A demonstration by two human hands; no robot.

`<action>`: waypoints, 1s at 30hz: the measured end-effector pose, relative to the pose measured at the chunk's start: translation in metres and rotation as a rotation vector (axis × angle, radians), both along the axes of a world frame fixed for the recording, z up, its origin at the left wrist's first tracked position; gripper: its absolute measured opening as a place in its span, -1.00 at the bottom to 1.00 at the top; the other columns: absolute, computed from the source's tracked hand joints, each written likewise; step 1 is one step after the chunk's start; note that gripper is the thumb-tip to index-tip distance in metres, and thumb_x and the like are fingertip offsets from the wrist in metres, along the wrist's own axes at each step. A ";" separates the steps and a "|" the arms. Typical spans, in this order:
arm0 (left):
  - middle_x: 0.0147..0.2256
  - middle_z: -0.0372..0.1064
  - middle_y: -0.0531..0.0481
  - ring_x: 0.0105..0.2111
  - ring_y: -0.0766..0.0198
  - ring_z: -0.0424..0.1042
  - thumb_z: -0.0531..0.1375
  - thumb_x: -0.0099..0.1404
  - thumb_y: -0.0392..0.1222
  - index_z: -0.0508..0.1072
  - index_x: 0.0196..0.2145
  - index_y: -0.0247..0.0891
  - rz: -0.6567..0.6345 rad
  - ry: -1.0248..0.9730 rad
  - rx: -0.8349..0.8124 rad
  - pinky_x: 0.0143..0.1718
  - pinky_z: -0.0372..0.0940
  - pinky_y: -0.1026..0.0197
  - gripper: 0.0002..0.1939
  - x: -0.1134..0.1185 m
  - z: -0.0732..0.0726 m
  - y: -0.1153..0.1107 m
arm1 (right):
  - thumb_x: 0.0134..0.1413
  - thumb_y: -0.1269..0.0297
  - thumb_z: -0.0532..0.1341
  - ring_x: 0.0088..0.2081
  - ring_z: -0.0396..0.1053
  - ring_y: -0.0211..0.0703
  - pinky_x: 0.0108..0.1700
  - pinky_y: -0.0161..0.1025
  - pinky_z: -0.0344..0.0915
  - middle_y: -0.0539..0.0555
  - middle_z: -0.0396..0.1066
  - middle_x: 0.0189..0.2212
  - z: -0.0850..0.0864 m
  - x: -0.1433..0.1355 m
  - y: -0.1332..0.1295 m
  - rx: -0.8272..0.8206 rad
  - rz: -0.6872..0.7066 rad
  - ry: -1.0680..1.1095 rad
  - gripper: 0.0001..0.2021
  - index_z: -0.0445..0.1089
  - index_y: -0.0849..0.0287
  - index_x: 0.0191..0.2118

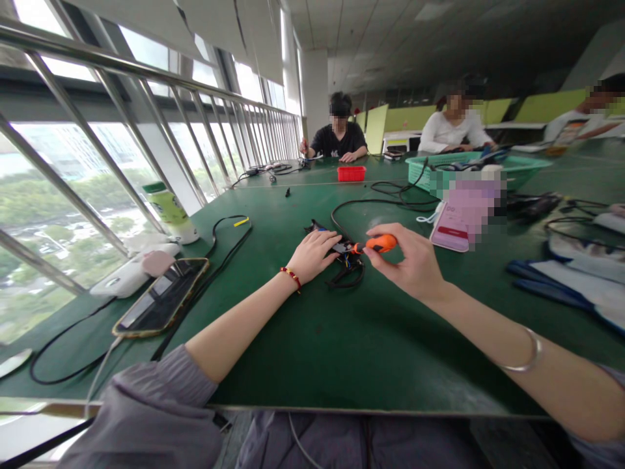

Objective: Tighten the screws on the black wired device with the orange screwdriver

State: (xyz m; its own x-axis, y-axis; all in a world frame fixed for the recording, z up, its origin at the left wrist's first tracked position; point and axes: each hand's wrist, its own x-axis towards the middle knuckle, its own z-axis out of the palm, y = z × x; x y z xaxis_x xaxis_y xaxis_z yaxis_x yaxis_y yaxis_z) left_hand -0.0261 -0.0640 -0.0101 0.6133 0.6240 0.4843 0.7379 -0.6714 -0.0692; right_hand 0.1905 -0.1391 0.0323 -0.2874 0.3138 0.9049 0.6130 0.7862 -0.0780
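Black wired assembly (347,262) lies on the green table (312,352), directly in front of the person, with blue and yellow wires showing and a black cable by it. The left hand (315,253) rests palm down over its left part, fingers extended; it hides much of the thing, so whether the fingers close around a piece I cannot tell. The right hand (410,260) grasps one orange screwdriver (381,243) between thumb and fingers, its front end at the assembly.

Beyond stand a small red basket (351,174) and, farther right, a larger green basket (424,174) full of dark items. One pink phone (452,228) leans near the green basket — pixelation covers part of both. Blue-and-white cloth items (571,286) lie at the right.

To the left are a dark phone (163,296), a white case (113,281), a round pink object (157,263) and one green-and-white cup (170,212). A cable with a yellow tag (241,222) runs between them and the hands.

The cup's label, the case's round mark and the pink phone's screen text are too blurred to read. Phones count two, baskets two, other people three — all seated farther off.
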 end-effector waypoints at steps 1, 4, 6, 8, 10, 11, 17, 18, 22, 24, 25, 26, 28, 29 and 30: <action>0.13 0.29 -0.16 0.13 0.13 0.25 0.08 0.36 -0.13 0.31 0.12 -0.28 -0.003 -0.003 0.003 0.21 0.11 0.00 -0.59 0.000 0.000 0.000 | 0.10 0.22 0.19 -0.39 0.45 -0.16 -0.32 -0.25 0.34 0.04 0.49 -0.37 0.000 0.000 0.000 -0.010 0.000 0.000 -0.85 0.31 0.12 -0.22; 0.12 0.30 -0.17 0.13 0.13 0.26 0.08 0.36 -0.13 0.30 0.12 -0.28 -0.017 -0.006 0.014 0.21 0.12 -0.02 -0.59 0.000 -0.001 0.001 | 0.10 0.22 0.19 -0.40 0.46 -0.16 -0.34 -0.26 0.34 0.03 0.49 -0.37 -0.001 0.000 0.002 -0.050 -0.006 0.005 -0.86 0.31 0.12 -0.22; 0.12 0.30 -0.18 0.13 0.13 0.26 0.08 0.36 -0.14 0.30 0.12 -0.30 -0.022 -0.004 0.021 0.20 0.12 -0.02 -0.59 0.000 -0.002 0.001 | 0.10 0.22 0.18 -0.42 0.45 -0.17 -0.35 -0.26 0.33 0.02 0.48 -0.39 -0.001 0.000 0.002 -0.076 -0.018 0.017 -0.87 0.31 0.11 -0.24; 0.12 0.30 -0.18 0.13 0.13 0.26 0.09 0.36 -0.14 0.30 0.12 -0.31 -0.021 -0.003 0.027 0.20 0.12 -0.02 -0.59 -0.001 -0.002 0.002 | 0.09 0.22 0.18 -0.41 0.45 -0.17 -0.34 -0.25 0.33 0.02 0.48 -0.39 0.000 0.000 0.001 -0.096 -0.025 0.013 -0.88 0.31 0.11 -0.25; 0.12 0.30 -0.18 0.12 0.13 0.27 0.10 0.35 -0.14 0.30 0.12 -0.31 -0.018 -0.003 0.032 0.19 0.13 -0.03 -0.59 -0.001 -0.003 0.002 | 0.08 0.23 0.17 -0.38 0.45 -0.15 -0.31 -0.23 0.33 0.03 0.48 -0.39 0.000 0.001 0.001 -0.096 -0.018 -0.004 -0.88 0.32 0.11 -0.25; 0.11 0.31 -0.18 0.12 0.12 0.27 0.10 0.35 -0.14 0.30 0.12 -0.30 -0.018 -0.003 0.033 0.19 0.13 -0.03 -0.59 -0.001 -0.003 0.002 | 0.08 0.24 0.17 -0.37 0.45 -0.14 -0.29 -0.23 0.33 0.03 0.48 -0.38 0.000 0.001 0.001 -0.087 -0.013 -0.011 -0.88 0.32 0.11 -0.25; 0.11 0.31 -0.17 0.12 0.13 0.26 0.09 0.36 -0.14 0.31 0.11 -0.30 -0.024 -0.002 0.031 0.19 0.13 -0.01 -0.60 0.001 -0.001 0.001 | 0.08 0.25 0.17 -0.39 0.44 -0.17 -0.31 -0.24 0.33 0.03 0.49 -0.37 -0.001 0.002 0.001 -0.035 -0.007 -0.010 -0.87 0.31 0.10 -0.23; 0.11 0.31 -0.17 0.12 0.14 0.26 0.09 0.36 -0.14 0.31 0.11 -0.30 -0.023 -0.001 0.031 0.18 0.14 0.00 -0.60 0.001 -0.001 0.000 | 0.08 0.25 0.17 -0.39 0.44 -0.17 -0.30 -0.25 0.33 0.03 0.48 -0.37 -0.002 0.001 0.001 -0.040 -0.005 -0.010 -0.87 0.31 0.10 -0.23; 0.10 0.31 -0.17 0.12 0.13 0.26 0.09 0.36 -0.14 0.31 0.11 -0.32 -0.008 0.006 0.025 0.19 0.13 0.01 -0.59 0.001 -0.001 0.000 | 0.08 0.26 0.17 -0.40 0.43 -0.17 -0.30 -0.25 0.32 0.02 0.47 -0.38 -0.003 0.001 0.002 -0.050 0.005 -0.023 -0.87 0.30 0.11 -0.23; 0.11 0.31 -0.17 0.12 0.13 0.26 0.09 0.36 -0.14 0.30 0.12 -0.31 -0.007 0.011 0.023 0.18 0.13 0.01 -0.59 0.001 0.000 -0.001 | 0.08 0.26 0.17 -0.42 0.42 -0.18 -0.31 -0.26 0.31 0.01 0.46 -0.40 -0.003 0.000 0.002 -0.065 -0.003 -0.022 -0.88 0.30 0.11 -0.24; 0.11 0.31 -0.17 0.12 0.13 0.26 0.09 0.36 -0.13 0.30 0.12 -0.31 -0.007 0.013 0.024 0.18 0.13 0.00 -0.59 0.001 0.000 -0.001 | 0.08 0.25 0.17 -0.43 0.41 -0.19 -0.32 -0.26 0.31 0.00 0.46 -0.42 -0.002 0.000 0.002 -0.079 -0.010 -0.020 -0.89 0.30 0.11 -0.25; 0.10 0.31 -0.17 0.12 0.13 0.26 0.08 0.36 -0.13 0.30 0.12 -0.30 -0.006 0.013 0.027 0.18 0.14 0.00 -0.59 0.001 0.000 -0.002 | 0.08 0.24 0.16 -0.46 0.40 -0.20 -0.33 -0.27 0.30 -0.01 0.45 -0.44 -0.002 0.000 0.001 -0.096 -0.017 -0.019 -0.89 0.30 0.10 -0.26; 0.10 0.32 -0.17 0.11 0.13 0.26 0.08 0.36 -0.14 0.31 0.12 -0.31 0.000 0.013 0.036 0.17 0.14 0.01 -0.60 0.001 0.000 -0.002 | 0.08 0.22 0.16 -0.53 0.34 -0.25 -0.38 -0.29 0.26 -0.04 0.41 -0.50 -0.001 -0.001 -0.001 -0.130 -0.027 -0.029 -0.88 0.30 0.11 -0.27; 0.10 0.32 -0.17 0.11 0.13 0.27 0.09 0.36 -0.14 0.31 0.11 -0.31 0.004 0.012 0.040 0.17 0.14 0.01 -0.60 0.001 0.000 -0.002 | 0.08 0.21 0.15 -0.57 0.31 -0.27 -0.41 -0.30 0.24 -0.05 0.39 -0.53 -0.001 -0.001 -0.001 -0.141 -0.031 -0.039 -0.88 0.30 0.11 -0.27; 0.10 0.32 -0.17 0.10 0.14 0.27 0.09 0.36 -0.14 0.31 0.11 -0.30 0.008 0.012 0.044 0.17 0.14 0.01 -0.60 0.001 0.000 -0.002 | 0.09 0.20 0.15 -0.59 0.28 -0.28 -0.43 -0.31 0.22 -0.07 0.36 -0.56 -0.001 -0.001 -0.002 -0.145 -0.039 -0.048 -0.88 0.29 0.11 -0.27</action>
